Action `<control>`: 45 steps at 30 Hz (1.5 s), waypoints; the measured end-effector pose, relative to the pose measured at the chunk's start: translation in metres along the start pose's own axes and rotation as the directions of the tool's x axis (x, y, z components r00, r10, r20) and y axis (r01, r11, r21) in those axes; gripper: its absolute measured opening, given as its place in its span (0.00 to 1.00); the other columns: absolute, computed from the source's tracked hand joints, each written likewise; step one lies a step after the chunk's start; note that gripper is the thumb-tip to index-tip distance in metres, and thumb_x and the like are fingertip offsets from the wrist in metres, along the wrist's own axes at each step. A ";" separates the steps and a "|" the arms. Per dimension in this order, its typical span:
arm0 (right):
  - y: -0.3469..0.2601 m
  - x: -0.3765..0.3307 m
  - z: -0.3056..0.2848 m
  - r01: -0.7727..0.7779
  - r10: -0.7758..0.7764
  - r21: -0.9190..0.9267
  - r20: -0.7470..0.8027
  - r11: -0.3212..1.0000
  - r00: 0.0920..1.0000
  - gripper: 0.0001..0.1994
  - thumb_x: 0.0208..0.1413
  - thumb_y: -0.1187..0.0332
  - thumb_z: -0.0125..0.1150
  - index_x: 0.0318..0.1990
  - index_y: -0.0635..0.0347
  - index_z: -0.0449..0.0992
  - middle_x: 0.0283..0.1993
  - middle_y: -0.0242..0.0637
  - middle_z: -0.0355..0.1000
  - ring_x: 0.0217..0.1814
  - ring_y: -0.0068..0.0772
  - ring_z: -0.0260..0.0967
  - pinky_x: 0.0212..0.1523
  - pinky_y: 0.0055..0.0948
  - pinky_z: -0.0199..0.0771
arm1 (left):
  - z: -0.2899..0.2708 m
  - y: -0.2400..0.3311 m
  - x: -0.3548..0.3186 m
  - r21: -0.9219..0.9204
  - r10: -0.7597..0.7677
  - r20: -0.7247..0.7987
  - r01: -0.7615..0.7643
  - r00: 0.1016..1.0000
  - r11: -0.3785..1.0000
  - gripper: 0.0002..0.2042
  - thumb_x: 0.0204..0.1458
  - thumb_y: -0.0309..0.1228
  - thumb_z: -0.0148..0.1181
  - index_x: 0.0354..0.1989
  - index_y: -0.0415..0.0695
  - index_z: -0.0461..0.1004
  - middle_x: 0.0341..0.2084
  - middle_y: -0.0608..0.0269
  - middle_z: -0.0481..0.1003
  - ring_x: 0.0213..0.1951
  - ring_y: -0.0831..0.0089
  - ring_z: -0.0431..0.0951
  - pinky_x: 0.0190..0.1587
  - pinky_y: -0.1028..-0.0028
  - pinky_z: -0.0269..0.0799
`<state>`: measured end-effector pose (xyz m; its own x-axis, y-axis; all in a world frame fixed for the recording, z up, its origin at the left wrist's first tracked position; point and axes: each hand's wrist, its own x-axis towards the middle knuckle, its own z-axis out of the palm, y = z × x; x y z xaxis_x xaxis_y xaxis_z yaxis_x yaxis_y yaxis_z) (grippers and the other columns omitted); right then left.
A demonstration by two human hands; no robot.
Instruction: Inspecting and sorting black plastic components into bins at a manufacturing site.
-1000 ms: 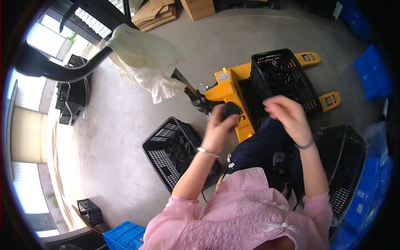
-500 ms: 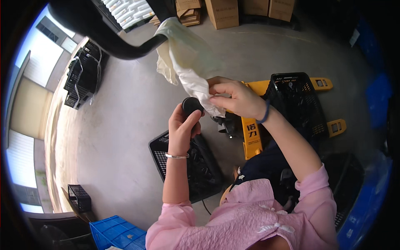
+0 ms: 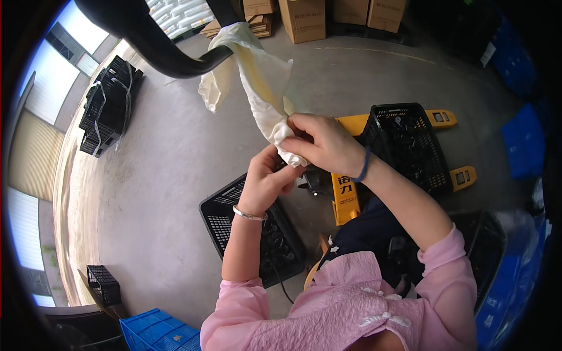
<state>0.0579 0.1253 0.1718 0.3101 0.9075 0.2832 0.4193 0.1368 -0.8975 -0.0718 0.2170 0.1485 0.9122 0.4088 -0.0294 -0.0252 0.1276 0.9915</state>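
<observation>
A white cloth [image 3: 257, 96] with a yellowish tint hangs down from a curved black bar [image 3: 181, 67] above and in front of me. My right hand [image 3: 328, 143] is closed on the cloth's lower end, thumb and fingers pinching the gathered fabric. Just below and to the left, my left hand [image 3: 266, 181] is curled shut at the cloth's tip, thumb pointing right. Half a second ago it showed a round black cap-like part; cloth and fingers now hide nearly all of it. The two hands meet at the cloth.
Below stands a black crate [image 3: 213, 219] of small black parts. Another filled black crate [image 3: 436, 140] rests on a yellow pallet truck [image 3: 345, 202]. Strapped black crates [image 3: 105, 114] stand far left, cardboard boxes [image 3: 302, 20] at the back, a blue crate [image 3: 155, 327] lower left.
My hands have come together: the cloth's end now covers the round black part in my left hand. The cloth is pulled tighter and more twisted. The view has shifted slightly.
</observation>
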 end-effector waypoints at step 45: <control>0.005 -0.182 -0.082 -0.181 0.257 0.188 -0.581 0.965 0.772 0.11 0.48 0.72 0.58 0.39 0.64 0.70 0.33 0.30 0.66 0.32 0.15 0.63 0.31 0.13 0.63 | 0.165 -0.054 0.016 -0.323 -0.049 0.377 0.181 0.925 0.929 0.12 0.47 0.26 0.57 0.40 0.41 0.65 0.25 0.68 0.70 0.18 0.86 0.65 0.17 0.87 0.56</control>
<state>0.0733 -0.0720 0.1429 0.8434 0.5048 0.1841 0.1888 0.0425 -0.9811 0.0121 0.0677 0.1151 0.9991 0.0313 -0.0284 0.0096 0.4846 0.8747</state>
